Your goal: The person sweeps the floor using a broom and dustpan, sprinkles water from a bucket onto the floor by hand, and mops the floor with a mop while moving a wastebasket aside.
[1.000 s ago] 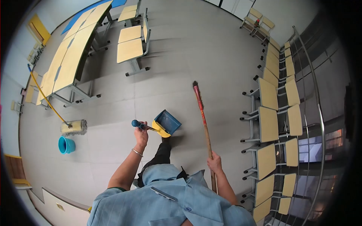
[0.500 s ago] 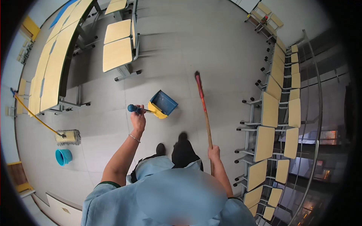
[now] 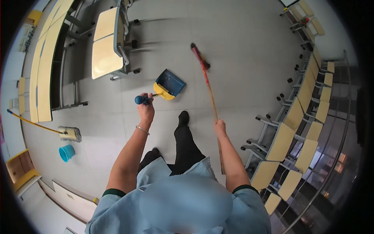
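Note:
My left hand (image 3: 145,111) is closed around the blue-topped handle (image 3: 143,100) of a dustpan. The blue and yellow dustpan (image 3: 171,83) is ahead of that hand, its open side facing up and to the right. My right hand (image 3: 219,128) grips the wooden stick of a broom (image 3: 210,93). The red upper part of the stick reaches forward to a dark broom head (image 3: 203,62), right of the dustpan and apart from it.
Joined desks (image 3: 43,70) and a double chair (image 3: 107,62) stand at the left. A mop (image 3: 69,133) and a turquoise bucket (image 3: 66,153) are at the lower left. Rows of chairs (image 3: 281,141) line a metal railing (image 3: 338,152) on the right.
I have walked forward, so the desks and bucket sit differently in view. Both hands have kept their grips. The dustpan and broom have moved forward, and the broom head now shows beside the stick.

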Tool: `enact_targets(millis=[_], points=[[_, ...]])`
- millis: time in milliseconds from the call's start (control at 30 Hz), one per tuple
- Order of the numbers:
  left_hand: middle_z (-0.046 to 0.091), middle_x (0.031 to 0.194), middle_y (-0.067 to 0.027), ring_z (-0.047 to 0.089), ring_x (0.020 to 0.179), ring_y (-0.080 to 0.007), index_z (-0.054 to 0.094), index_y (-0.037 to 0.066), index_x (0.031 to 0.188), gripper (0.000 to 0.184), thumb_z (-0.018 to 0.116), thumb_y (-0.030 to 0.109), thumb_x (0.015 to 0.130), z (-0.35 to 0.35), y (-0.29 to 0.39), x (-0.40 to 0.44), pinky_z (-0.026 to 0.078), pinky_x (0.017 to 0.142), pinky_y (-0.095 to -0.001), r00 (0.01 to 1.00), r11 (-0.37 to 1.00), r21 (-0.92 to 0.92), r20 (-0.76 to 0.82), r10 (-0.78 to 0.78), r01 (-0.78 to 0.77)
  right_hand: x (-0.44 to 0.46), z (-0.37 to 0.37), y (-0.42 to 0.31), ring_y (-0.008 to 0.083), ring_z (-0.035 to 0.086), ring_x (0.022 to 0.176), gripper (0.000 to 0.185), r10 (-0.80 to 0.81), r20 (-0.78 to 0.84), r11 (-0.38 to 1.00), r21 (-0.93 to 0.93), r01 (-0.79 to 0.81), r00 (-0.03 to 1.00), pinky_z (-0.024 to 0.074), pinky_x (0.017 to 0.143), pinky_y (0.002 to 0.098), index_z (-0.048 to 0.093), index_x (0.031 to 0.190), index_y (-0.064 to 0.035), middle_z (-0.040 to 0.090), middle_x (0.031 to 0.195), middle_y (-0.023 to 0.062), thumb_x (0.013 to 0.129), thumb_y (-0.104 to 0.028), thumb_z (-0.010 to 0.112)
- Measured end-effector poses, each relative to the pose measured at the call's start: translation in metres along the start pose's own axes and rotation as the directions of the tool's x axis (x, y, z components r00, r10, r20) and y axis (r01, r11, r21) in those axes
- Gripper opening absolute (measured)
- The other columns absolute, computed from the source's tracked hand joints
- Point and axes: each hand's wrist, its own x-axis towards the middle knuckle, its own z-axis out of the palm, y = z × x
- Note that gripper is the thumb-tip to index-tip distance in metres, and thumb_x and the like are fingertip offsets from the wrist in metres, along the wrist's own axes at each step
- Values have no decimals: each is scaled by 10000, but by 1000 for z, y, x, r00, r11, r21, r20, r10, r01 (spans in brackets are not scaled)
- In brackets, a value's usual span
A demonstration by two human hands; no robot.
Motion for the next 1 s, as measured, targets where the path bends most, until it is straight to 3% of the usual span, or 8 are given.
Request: enact_targets(millis=[67,300,467,567,700,833,900,1000], points=[[598,763,-75,550,712,-148,543,-7,1002,322,618,274,865,22,-9,17,445,676,-275,998,999,28,-55,19,-18,-9,9,9,360,622,722,221,-82,18,980,-178,84,996,480,629,406,591,830,48,614,742,221,822,-165,536],[602,750,-105,560,682,-191,557,-4,989,322,617,286,863,60,25,49,457,668,-303,999,991,131,-32,-29,33,-81,-85,-13,398,606,699,214,-186,300,981,11,192,935,456,597,447,539,788,32,591,694,214,836,-176,517],[610,750,-136,585,694,-205,565,6,986,307,620,281,860,70,19,54,461,660,-311,998,980,201,-53,14,-3,-19,-89,-70,427,596,720,207,-256,238,936,-180,301,937,473,615,481,476,911,54,572,713,281,868,-147,500],[618,760,-147,600,709,-218,565,5,984,313,624,286,857,72,25,52,463,659,-315,999,986,169,-51,8,1,59,-57,-108,437,597,715,206,-277,191,926,-208,315,942,471,592,465,503,900,70,593,728,264,867,-132,523],[569,660,-83,534,611,-158,568,9,963,287,623,271,861,71,28,54,442,595,-292,998,986,168,-57,14,-4,107,-3,-101,420,600,710,218,-352,191,856,-331,398,916,479,615,460,535,876,75,602,747,257,862,-143,532],[544,628,-62,504,582,-137,571,8,948,278,628,265,857,67,32,55,431,571,-285,997,989,147,-79,11,1,47,-20,-56,350,609,725,199,-221,404,896,-276,348,888,464,626,429,574,846,16,604,750,209,830,-176,522],[557,646,-109,526,593,-188,560,15,970,289,629,270,855,62,36,54,444,587,-310,998,976,216,-60,34,-20,-6,-58,-47,398,596,737,230,-266,415,942,-81,326,870,460,623,447,566,841,27,586,746,252,819,-199,533],[588,705,-176,587,659,-297,545,29,998,316,620,300,854,60,40,50,461,620,-352,997,965,260,-57,58,-41,-59,-93,-67,425,588,744,230,-256,376,928,-161,335,891,452,646,484,528,825,30,585,750,260,816,-200,527]])
